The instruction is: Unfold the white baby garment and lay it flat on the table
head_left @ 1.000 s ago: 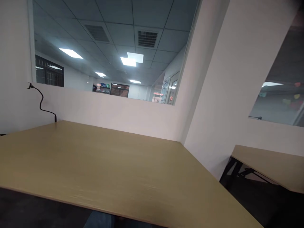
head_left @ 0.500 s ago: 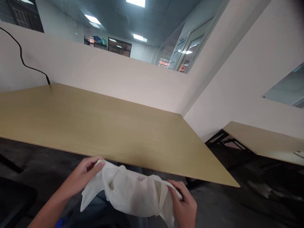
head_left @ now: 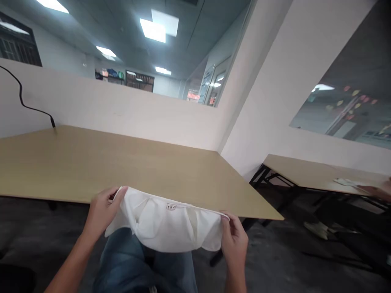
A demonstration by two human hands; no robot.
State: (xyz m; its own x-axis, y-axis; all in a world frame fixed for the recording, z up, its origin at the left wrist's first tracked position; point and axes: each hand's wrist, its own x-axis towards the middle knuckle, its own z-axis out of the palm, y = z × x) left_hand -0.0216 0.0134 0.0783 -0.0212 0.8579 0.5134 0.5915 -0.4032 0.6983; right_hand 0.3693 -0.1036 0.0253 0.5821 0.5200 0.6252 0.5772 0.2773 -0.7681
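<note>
Stretching away from me is the wooden table (head_left: 137, 167), its pale top bare where I see it, its near edge running just above my hands. Behind it stands a low white partition wall (head_left: 122, 112), with glass above it showing ceiling lights in the next room. A second table (head_left: 308, 173) sits off to my right on black legs, well apart from mine, and at its far right edge I can make out part of another person's hand (head_left: 378, 189), blurred, beside something pale lying flat. Below the tabletop my jeans (head_left: 134, 260) fill the lower middle of the view.

Between my hands hangs the white garment (head_left: 166, 224), held up in front of my lap, just below and partly overlapping the table's near edge. Its upper hem is pulled fairly straight from one hand to the other, and the cloth below sags in soft folds. A small printed label (head_left: 171, 207) shows near the middle of that top edge.

My left hand (head_left: 102, 209) is closed on the left end of the hem, fingers curled over the fabric. My right hand (head_left: 235, 240) pinches the right end. A thin black cable (head_left: 23, 101) rises from the table's far left corner.
</note>
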